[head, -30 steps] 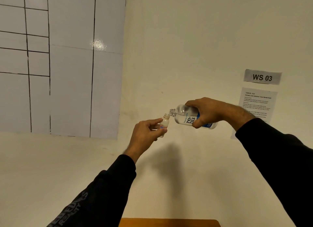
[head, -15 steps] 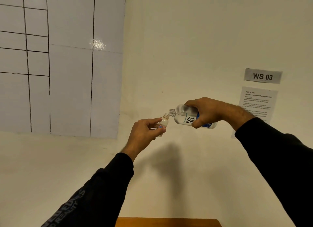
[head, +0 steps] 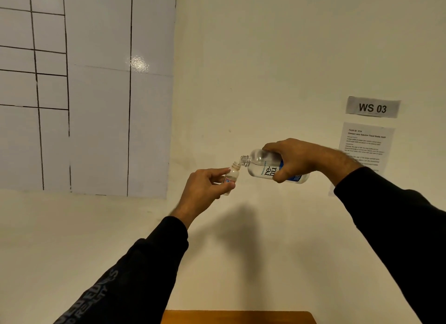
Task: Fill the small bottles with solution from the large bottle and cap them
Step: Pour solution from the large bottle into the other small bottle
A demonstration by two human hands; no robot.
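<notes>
1. The left hand (head: 202,188) pinches a small bottle (head: 231,178) between thumb and fingertips; the bottle stands nearly upright, its long axis vertical, its uncapped mouth facing up and leaning slightly right.
2. The right hand (head: 293,160) wraps its curled fingers and thumb round the body of a large clear bottle (head: 263,166), printed "re-nu" on a white and blue label.
3. The large bottle lies close to horizontal, long axis running left to right, its open threaded neck pointing left and a little down, its base to the right under the palm.
4. The neck's lip sits just above the small bottle's mouth, the two all but touching; whether liquid passes between them cannot be told.
5. Both bottles are held in mid-air before a cream wall (head: 265,58), with black sleeves (head: 398,227) covering both forearms.
6. On the wall to the right hang a grey "WS 03" sign (head: 372,107) and a printed task sheet (head: 366,145); a white gridded panel (head: 84,94) fills the upper left.
7. A wooden table edge (head: 237,317) shows at the bottom.
</notes>
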